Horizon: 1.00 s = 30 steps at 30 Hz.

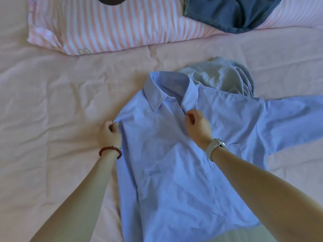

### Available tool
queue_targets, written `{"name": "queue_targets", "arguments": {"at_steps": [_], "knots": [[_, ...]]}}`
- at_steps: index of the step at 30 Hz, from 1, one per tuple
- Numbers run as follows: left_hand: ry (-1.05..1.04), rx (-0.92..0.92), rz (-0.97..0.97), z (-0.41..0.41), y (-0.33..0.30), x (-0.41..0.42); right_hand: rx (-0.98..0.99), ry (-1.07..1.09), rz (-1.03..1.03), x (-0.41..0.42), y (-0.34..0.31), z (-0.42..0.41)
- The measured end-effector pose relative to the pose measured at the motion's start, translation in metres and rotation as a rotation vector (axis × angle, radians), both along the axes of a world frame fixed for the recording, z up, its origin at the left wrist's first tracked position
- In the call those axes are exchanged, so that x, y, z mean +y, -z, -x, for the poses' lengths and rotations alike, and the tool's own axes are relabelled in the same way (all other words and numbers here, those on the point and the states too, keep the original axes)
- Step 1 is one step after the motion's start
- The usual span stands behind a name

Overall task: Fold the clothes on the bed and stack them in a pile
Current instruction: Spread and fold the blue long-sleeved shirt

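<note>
A light blue collared shirt [167, 154] lies front-up on the pink bed sheet [52, 119], collar pointing away from me. One sleeve stretches out to the right. My left hand [109, 132] pinches the shirt's left shoulder edge. My right hand [197, 124] pinches the front placket just below the collar. A crumpled pale blue-grey garment [222, 77] sits just behind the shirt's collar. Dark blue jeans [230, 13] lie at the top right, partly on the pillow.
A pink-and-white striped pillow [108, 30] lies across the top of the bed. Wrinkled pink sheet spreads to the left of the shirt and below the right sleeve.
</note>
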<state>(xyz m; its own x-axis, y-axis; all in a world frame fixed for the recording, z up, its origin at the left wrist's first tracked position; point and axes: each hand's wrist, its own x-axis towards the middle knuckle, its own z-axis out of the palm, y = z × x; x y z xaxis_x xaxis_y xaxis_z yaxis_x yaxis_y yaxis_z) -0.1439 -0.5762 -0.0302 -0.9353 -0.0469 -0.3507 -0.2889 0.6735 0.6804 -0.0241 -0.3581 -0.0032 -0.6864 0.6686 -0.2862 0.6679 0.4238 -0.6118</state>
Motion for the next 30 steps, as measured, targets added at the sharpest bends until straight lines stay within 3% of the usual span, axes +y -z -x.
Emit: {"name": "queue_targets", "arguments": {"at_steps": [3,7,10,13,16,23,30], "knots": [[0.092,0.028,0.060,0.010,-0.005,0.001,0.043,-0.307,-0.297,0.024,-0.005,0.011],[0.546,0.338,0.104,0.028,-0.019,0.035,-0.169,-0.845,-0.570,0.064,-0.012,0.051],[0.851,0.405,0.167,0.042,-0.024,0.078,-0.335,-1.033,-0.643,0.083,-0.021,0.080],[1.151,0.348,0.401,0.053,-0.021,0.120,-0.523,-1.158,-0.616,0.087,-0.026,0.095],[1.252,0.288,0.467,0.061,-0.019,0.140,-0.493,-1.059,-0.535,0.082,-0.026,0.101],[0.835,0.436,0.003,0.081,-0.029,0.115,-0.398,-0.612,-0.286,0.073,-0.013,0.117],[0.948,0.412,-0.020,0.069,-0.028,0.125,-0.316,-0.224,-0.068,0.071,-0.005,0.131]]}}
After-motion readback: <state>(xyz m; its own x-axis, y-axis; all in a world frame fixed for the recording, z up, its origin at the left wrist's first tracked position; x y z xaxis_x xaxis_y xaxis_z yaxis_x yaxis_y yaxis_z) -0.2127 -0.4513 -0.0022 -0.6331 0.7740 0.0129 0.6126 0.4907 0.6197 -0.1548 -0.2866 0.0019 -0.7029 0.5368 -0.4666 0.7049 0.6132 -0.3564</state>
